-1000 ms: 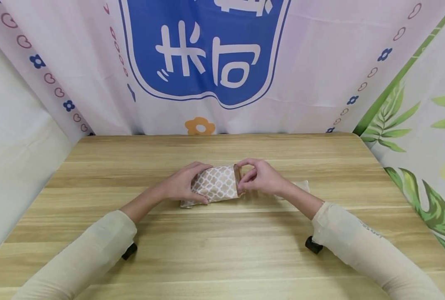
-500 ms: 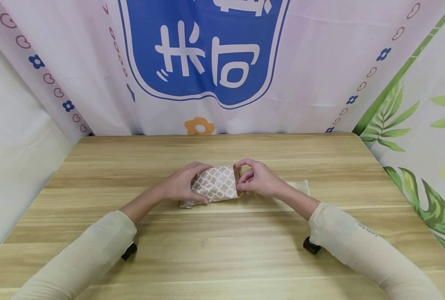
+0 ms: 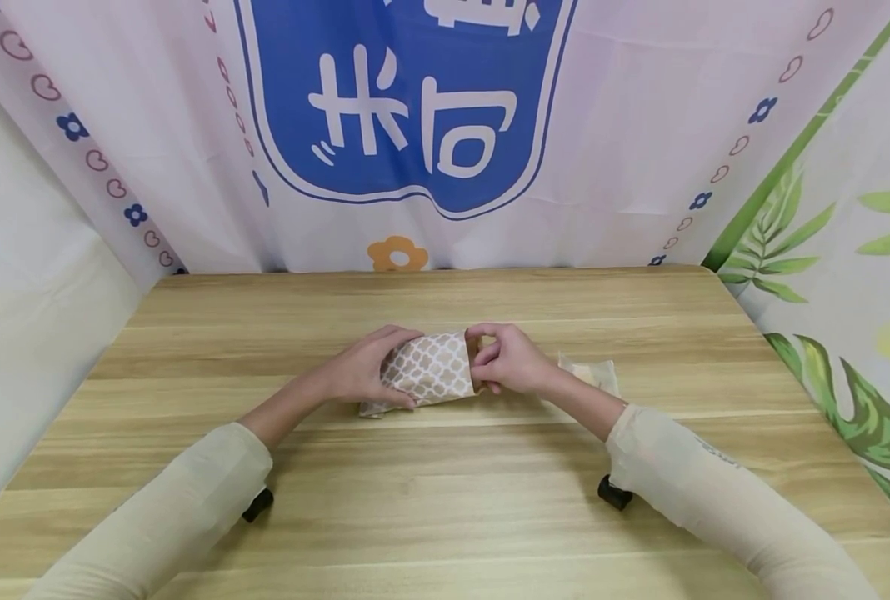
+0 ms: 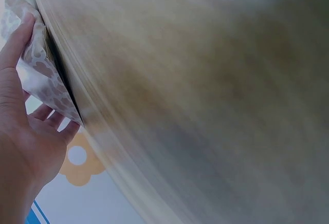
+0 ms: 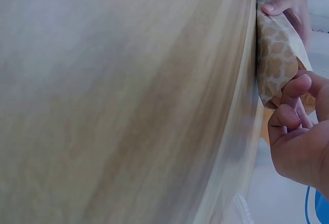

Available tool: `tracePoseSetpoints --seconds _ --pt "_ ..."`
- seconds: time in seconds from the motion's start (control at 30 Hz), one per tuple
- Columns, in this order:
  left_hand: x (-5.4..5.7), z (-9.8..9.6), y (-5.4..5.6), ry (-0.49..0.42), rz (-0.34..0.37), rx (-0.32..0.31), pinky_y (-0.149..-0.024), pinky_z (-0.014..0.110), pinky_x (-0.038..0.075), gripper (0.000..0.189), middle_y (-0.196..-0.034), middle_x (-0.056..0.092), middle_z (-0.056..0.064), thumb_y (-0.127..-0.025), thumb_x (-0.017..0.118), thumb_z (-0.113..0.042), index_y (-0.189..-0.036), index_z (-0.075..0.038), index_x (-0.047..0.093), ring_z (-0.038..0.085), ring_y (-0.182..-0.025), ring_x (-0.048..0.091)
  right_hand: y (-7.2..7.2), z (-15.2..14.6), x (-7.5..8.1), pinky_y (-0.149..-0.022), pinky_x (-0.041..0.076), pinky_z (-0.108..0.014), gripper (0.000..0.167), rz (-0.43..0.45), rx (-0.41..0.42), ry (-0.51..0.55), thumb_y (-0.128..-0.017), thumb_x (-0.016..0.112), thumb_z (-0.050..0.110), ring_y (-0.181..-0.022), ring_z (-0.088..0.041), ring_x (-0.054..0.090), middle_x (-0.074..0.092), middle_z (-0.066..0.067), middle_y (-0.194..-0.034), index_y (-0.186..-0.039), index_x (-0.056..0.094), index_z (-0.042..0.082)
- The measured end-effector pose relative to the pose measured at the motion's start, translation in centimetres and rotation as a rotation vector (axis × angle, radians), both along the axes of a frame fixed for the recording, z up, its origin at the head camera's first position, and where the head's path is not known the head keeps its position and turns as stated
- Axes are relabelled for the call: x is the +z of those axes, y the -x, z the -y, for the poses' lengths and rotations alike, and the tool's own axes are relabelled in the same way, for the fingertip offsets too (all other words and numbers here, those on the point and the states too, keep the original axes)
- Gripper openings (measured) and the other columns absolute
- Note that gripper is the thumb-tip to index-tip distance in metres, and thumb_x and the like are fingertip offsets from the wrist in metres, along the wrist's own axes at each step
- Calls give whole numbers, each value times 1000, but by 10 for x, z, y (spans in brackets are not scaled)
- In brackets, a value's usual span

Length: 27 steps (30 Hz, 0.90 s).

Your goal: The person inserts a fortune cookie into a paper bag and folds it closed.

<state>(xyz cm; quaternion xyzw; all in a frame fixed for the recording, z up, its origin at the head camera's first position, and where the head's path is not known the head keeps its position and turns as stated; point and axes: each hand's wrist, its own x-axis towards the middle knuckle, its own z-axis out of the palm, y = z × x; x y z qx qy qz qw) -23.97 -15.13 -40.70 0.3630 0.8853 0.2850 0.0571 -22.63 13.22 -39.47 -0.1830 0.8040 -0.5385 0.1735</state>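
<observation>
A paper bag (image 3: 432,365) with a tan-and-white lattice pattern lies on its side on the wooden table, its mouth facing right. My left hand (image 3: 362,367) grips its closed end, thumb on the near side and fingers over the far side; the left wrist view also has this hand (image 4: 38,136) around the bag (image 4: 43,70). At the brown-lined mouth, my right hand (image 3: 514,358) holds the rim with curled fingers, some tips hidden inside. The right wrist view has this hand (image 5: 303,136) bent against the bag's open end (image 5: 277,54).
A small see-through packet (image 3: 602,375) with something pale in it lies behind the right forearm. The wooden table (image 3: 430,500) ends at a white curtain (image 3: 602,167) with a blue emblem. Black wrist pieces (image 3: 614,493) hang under both sleeves.
My right hand and forearm have shifted slightly left, its fingers further into the bag's mouth. More of the see-through packet shows. The left hand and the bag have stayed nearly still.
</observation>
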Motion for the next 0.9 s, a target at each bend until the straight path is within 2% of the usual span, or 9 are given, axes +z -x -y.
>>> tracePoseSetpoints --seconds 0.27,0.47,0.67,0.9 --pt "-1 0 -1 6 -5 1 -112 54 46 106 -143 55 16 -69 96 -45 -152 -2 46 33 -129 55 -1 7 -5 -42 44 -19 69 73 -18 55 -89 65 -16 -41 -10 50 75 -18 -80 -151 35 -14" --pt "-2 0 -1 3 2 0 -111 54 47 106 -142 55 16 -69 96 -44 -152 -3 46 32 -127 56 -2 3 -3 -45 48 -20 70 104 -7 83 -91 64 -15 -43 -11 53 75 -18 -82 -153 33 -12" --pt "-2 0 0 -10 2 -5 -112 54 46 106 -143 55 17 -69 96 -44 -152 -1 46 33 -129 55 -2 -6 2 -57 56 -25 62 100 -1 88 -91 68 -12 -54 -16 61 76 -20 -95 -148 44 -9" --pt "-1 0 0 -10 -4 -9 -114 55 44 106 -145 54 18 -69 96 -43 -152 -1 46 34 -131 54 -1 -21 5 -66 60 -30 49 65 -16 113 -92 70 -11 -70 -21 68 76 -17 -95 -138 56 -9"
